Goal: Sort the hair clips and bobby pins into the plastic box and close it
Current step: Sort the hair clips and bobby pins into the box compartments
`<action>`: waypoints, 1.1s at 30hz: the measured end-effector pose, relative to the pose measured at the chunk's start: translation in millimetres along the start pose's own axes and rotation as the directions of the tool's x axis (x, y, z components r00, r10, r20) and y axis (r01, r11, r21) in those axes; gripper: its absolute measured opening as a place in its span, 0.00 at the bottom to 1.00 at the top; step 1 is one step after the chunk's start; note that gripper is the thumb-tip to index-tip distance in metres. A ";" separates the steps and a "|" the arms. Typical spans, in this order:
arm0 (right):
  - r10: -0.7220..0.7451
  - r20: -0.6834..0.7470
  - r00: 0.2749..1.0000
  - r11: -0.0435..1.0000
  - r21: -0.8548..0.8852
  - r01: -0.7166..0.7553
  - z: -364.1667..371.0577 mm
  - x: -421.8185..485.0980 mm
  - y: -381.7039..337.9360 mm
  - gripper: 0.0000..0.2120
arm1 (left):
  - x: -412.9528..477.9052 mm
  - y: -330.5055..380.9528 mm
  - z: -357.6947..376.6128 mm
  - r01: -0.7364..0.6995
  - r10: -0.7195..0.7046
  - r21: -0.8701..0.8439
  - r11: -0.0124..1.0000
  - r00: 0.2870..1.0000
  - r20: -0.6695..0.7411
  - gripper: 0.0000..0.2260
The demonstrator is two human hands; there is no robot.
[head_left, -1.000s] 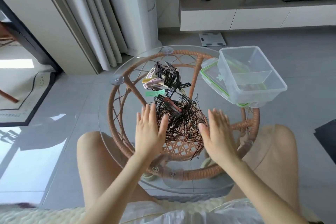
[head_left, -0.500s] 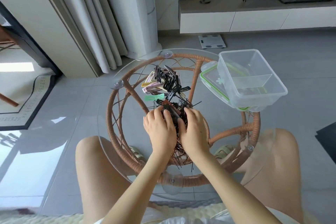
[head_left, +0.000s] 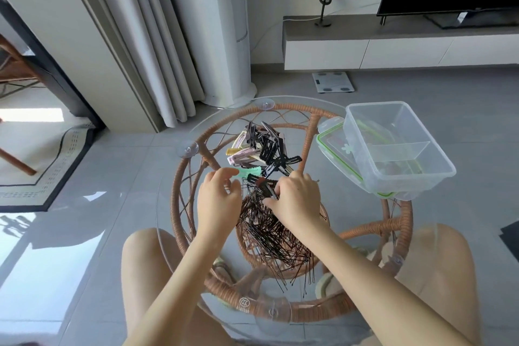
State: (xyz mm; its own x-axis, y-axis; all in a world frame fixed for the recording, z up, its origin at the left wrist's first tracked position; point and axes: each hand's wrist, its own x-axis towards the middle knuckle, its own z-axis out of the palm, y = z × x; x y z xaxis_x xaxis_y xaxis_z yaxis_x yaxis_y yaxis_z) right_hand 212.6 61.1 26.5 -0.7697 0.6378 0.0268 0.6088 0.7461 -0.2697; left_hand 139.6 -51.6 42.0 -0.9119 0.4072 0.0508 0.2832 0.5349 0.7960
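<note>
On the table, plastic box looks empty; right hand fingers pinch bobby pins, left hand fingers curled, hold unclear.

Right hand pinches into the bobby pins on the glass tabletop; left hand curls beside them, near hair clips.

A round glass table fills the middle of the frame. On it, a heap of bobby pins lies at centre, with a heap of hair clips just behind it, the two touching. The left hand is at the pins' left edge, and the right hand rests on their far edge. At the table's right rim a plastic box stands on its lid. On the floor behind the table lies a bathroom scale.
</note>
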 end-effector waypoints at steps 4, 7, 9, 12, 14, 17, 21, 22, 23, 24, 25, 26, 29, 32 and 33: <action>0.082 -0.041 0.996 0.987 0.144 -0.075 0.1 -1.5 -0.1 0.13 | 9.3 7.2 -1.6 -0.017 0.017 0.004 1.000 1.000 0.015 0.12; 0.153 -0.036 0.988 0.921 0.367 -0.129 -7.0 -1.3 7.7 0.12 | 20.8 13.7 -1.3 -0.032 0.032 -0.009 0.999 0.999 0.025 0.10; 0.155 -0.040 0.987 0.881 0.459 -0.119 -15.5 -1.5 14.0 0.12 | 28.3 20.6 0.2 -0.048 0.049 -0.018 0.999 0.998 0.034 0.09; 0.101 -0.072 0.992 0.839 0.542 -0.046 -23.6 -2.9 20.9 0.11 | 38.6 33.0 3.1 -0.049 0.052 -0.054 0.997 0.996 0.068 0.10; 0.097 -0.044 0.994 0.770 0.636 -0.047 -25.2 -1.2 26.5 0.10 | 44.3 39.3 4.6 -0.030 0.039 -0.090 0.995 0.995 0.091 0.10; 0.086 0.087 0.992 0.580 0.805 -0.121 -30.2 2.5 33.5 0.09 | 53.2 43.4 6.4 0.000 0.014 -0.122 0.992 0.993 0.118 0.10; 0.060 0.087 0.994 0.450 0.887 -0.105 -47.4 4.5 41.0 0.07 | 64.5 41.5 9.8 -0.007 0.021 -0.114 0.993 0.992 0.124 0.10; 0.066 0.043 0.997 0.447 0.892 -0.068 -54.2 7.4 46.4 0.07 | 67.6 42.0 11.3 -0.011 0.026 -0.114 0.993 0.991 0.128 0.10; 0.084 -0.006 0.996 0.448 0.893 -0.032 -61.4 11.6 53.7 0.08 | 69.8 42.4 12.5 -0.018 0.033 -0.113 0.993 0.991 0.133 0.10; 0.117 -0.062 0.991 0.460 0.888 0.001 -68.6 17.6 63.6 0.09 | 71.4 42.7 13.4 -0.023 0.038 -0.109 0.994 0.989 0.139 0.10; 0.163 -0.130 0.978 0.500 0.865 0.032 -76.4 26.0 76.1 0.10 | 72.8 43.5 15.0 -0.031 0.046 -0.105 0.994 0.988 0.149 0.10; 0.204 -0.209 0.956 0.576 0.815 0.055 -84.0 36.5 91.2 0.10 | 74.6 44.7 16.7 -0.037 0.053 -0.098 0.994 0.986 0.159 0.10; 0.277 -0.410 0.869 0.854 0.519 -0.028 -100.8 72.9 141.0 0.09 | 75.2 45.8 19.5 -0.068 0.080 -0.071 0.995 0.981 0.177 0.09; 0.311 -0.289 0.905 0.930 0.287 -0.228 -109.8 102.1 177.6 0.10 | 71.6 44.0 20.7 -0.104 0.106 -0.024 0.994 0.977 0.184 0.10; 0.289 -0.214 0.933 0.945 0.221 -0.242 -110.2 105.9 180.6 0.11 | 69.5 41.6 20.4 -0.121 0.118 0.004 0.993 0.974 0.192 0.10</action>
State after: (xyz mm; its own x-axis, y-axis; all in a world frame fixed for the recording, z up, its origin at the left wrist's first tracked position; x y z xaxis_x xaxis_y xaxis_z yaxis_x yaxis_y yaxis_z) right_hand 262.3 284.5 86.7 -0.5009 0.8518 0.1534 0.7192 0.5083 -0.4736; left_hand 94.1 14.1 66.4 -0.7979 0.6022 0.0274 0.3926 0.4846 0.7817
